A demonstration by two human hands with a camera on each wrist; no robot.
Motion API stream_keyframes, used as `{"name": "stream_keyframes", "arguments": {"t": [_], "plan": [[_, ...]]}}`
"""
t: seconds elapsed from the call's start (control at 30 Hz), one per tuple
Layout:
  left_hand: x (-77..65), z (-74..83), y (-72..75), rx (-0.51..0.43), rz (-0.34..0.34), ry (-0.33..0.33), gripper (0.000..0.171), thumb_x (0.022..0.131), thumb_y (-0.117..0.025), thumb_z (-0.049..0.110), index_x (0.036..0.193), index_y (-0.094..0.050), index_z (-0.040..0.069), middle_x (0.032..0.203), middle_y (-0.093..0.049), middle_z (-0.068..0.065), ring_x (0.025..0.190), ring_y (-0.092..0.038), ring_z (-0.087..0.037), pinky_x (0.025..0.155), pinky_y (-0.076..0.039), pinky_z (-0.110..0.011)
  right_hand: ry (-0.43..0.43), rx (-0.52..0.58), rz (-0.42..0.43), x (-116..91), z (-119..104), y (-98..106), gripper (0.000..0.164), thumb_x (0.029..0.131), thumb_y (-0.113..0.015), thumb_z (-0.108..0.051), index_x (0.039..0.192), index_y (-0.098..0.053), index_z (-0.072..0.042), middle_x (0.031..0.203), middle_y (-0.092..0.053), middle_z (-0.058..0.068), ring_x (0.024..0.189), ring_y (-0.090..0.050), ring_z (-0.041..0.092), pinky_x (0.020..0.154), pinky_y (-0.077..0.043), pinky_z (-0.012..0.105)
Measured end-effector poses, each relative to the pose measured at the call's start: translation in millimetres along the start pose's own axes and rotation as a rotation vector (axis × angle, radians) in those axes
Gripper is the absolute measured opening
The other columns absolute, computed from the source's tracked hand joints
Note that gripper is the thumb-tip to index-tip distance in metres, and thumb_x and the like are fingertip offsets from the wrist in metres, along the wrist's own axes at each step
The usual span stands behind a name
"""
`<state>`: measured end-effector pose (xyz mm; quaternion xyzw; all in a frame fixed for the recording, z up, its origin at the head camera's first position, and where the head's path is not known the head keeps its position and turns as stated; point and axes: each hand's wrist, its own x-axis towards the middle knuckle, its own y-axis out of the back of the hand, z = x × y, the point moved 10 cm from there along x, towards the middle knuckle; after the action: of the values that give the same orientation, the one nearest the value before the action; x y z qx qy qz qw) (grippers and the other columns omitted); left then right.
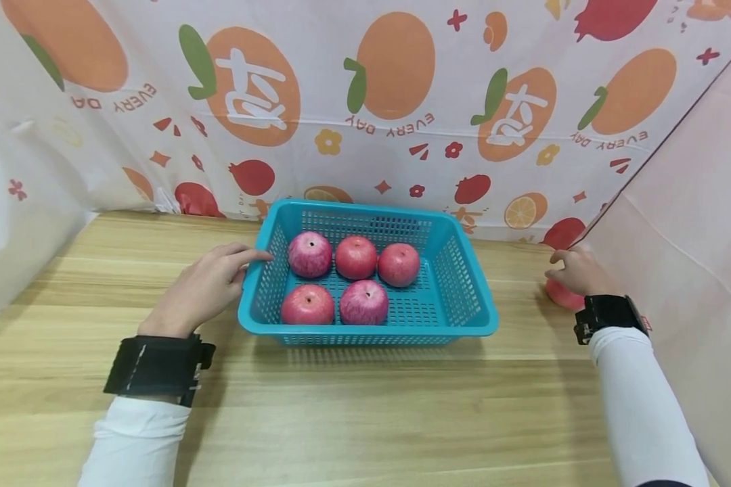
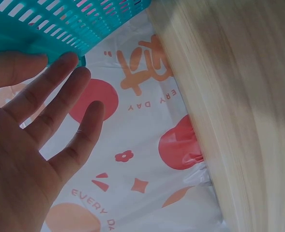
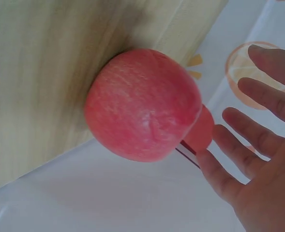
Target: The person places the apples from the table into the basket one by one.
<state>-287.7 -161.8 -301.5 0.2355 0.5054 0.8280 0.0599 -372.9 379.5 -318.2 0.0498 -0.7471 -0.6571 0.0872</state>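
Note:
A blue plastic basket (image 1: pixel 365 330) holds several red apples, among them a striped one (image 1: pixel 364 302) at the front and a paler red one (image 1: pixel 400 264) at the back. My left hand (image 1: pixel 204 287) is at the basket's left rim, a finger over the edge and the thumb outside, pinching it; its other fingers (image 2: pixel 60 104) spread away straight. Over at the far right, my right hand (image 1: pixel 581 270) hovers around a single red apple (image 3: pixel 144 106) on the table. Its spread fingers (image 3: pixel 253 130) stand apart from that apple in the right wrist view.
The wooden table (image 1: pixel 365 412) carries the basket and the lone apple. Behind stands a fruit-printed white sheet (image 1: pixel 378 155), and a plain pale sheet (image 1: pixel 688 223) borders the right side, close to my right hand.

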Motion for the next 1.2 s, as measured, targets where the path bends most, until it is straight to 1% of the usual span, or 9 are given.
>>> {"name": "stream_keyframes", "arguments": {"t": [0.13, 0.27, 0.43, 0.5, 0.67, 0.83, 1.0, 1.2], "plan": [[0.2, 0.0, 0.2, -0.006, -0.012, 0.010, 0.040, 0.081, -0.060, 0.001, 0.119, -0.057, 0.012, 0.117, -0.053, -0.018, 0.104, -0.047, -0.034, 0.077, -0.049, -0.055, -0.032, 0.007, 0.008, -2.6, 4.7, -1.7, 0.035, 0.082, -0.058, -0.017, 0.105, -0.054, 0.009, 0.114, -0.040, 0.034, 0.103, -0.034, 0.045, 0.082, -0.039, 0.062], [0.1, -0.5, 0.3, -0.003, -0.016, 0.016, 0.040, 0.081, -0.060, 0.001, 0.119, -0.057, 0.011, 0.118, -0.052, -0.019, 0.104, -0.046, -0.034, 0.077, -0.049, -0.055, -0.086, 0.015, 0.015, -4.2, 11.4, -2.0, 0.041, 0.082, -0.055, -0.018, 0.113, -0.049, 0.008, 0.120, -0.032, 0.036, 0.108, -0.027, 0.049, 0.085, -0.034, 0.067], [0.4, -1.0, 0.7, 0.000, -0.012, 0.016, 0.040, 0.081, -0.059, 0.001, 0.119, -0.057, 0.012, 0.118, -0.052, -0.019, 0.104, -0.047, -0.035, 0.077, -0.048, -0.056, -0.149, -0.030, 0.005, -7.0, 21.3, -2.6, 0.048, 0.082, -0.053, -0.021, 0.121, -0.043, 0.004, 0.127, -0.021, 0.038, 0.113, -0.017, 0.054, 0.087, -0.024, 0.073], [0.5, -0.8, 0.7, 0.001, -0.013, 0.015, 0.040, 0.081, -0.059, 0.000, 0.119, -0.058, 0.012, 0.118, -0.053, -0.019, 0.104, -0.047, -0.034, 0.078, -0.048, -0.056, -0.166, -0.043, -0.008, -8.6, 24.1, -3.9, 0.050, 0.082, -0.052, -0.022, 0.123, -0.041, 0.003, 0.128, -0.019, 0.039, 0.114, -0.015, 0.055, 0.087, -0.023, 0.074], [0.3, -0.7, -0.4, 0.004, -0.025, 0.026, 0.041, 0.080, -0.061, 0.000, 0.119, -0.057, 0.012, 0.119, -0.052, -0.020, 0.106, -0.046, -0.036, 0.078, -0.048, -0.056, -0.194, -0.053, -0.026, -10.8, 29.0, -7.7, 0.052, 0.082, -0.051, -0.022, 0.125, -0.037, 0.003, 0.125, -0.022, 0.039, 0.110, -0.018, 0.056, 0.085, -0.026, 0.074], [-0.3, -1.2, -1.5, 0.009, -0.030, 0.032, 0.042, 0.080, -0.061, 0.000, 0.120, -0.057, 0.011, 0.120, -0.051, -0.020, 0.107, -0.045, -0.036, 0.078, -0.047, -0.056, -0.213, -0.072, -0.052, -12.2, 34.5, -13.5, 0.056, 0.081, -0.053, -0.023, 0.126, -0.033, 0.005, 0.123, -0.023, 0.040, 0.107, -0.023, 0.057, 0.087, -0.028, 0.073], [0.0, -0.8, -1.3, 0.010, -0.021, 0.018, 0.040, 0.080, -0.060, 0.000, 0.119, -0.057, 0.011, 0.118, -0.052, -0.019, 0.105, -0.047, -0.035, 0.078, -0.048, -0.056, -0.237, -0.049, -0.106, -16.4, 39.9, -22.9, 0.063, 0.082, -0.055, -0.028, 0.129, -0.030, 0.006, 0.125, -0.020, 0.042, 0.105, -0.023, 0.060, 0.083, -0.030, 0.074], [0.2, -0.9, -1.3, 0.009, -0.019, 0.016, 0.041, 0.080, -0.061, 0.000, 0.119, -0.057, 0.011, 0.119, -0.052, -0.019, 0.105, -0.047, -0.035, 0.078, -0.048, -0.056, -0.274, -0.016, -0.174, -20.8, 44.4, -34.6, 0.071, 0.083, -0.055, -0.035, 0.134, -0.024, 0.004, 0.123, -0.020, 0.041, 0.099, -0.026, 0.058, 0.077, -0.035, 0.074]]}}
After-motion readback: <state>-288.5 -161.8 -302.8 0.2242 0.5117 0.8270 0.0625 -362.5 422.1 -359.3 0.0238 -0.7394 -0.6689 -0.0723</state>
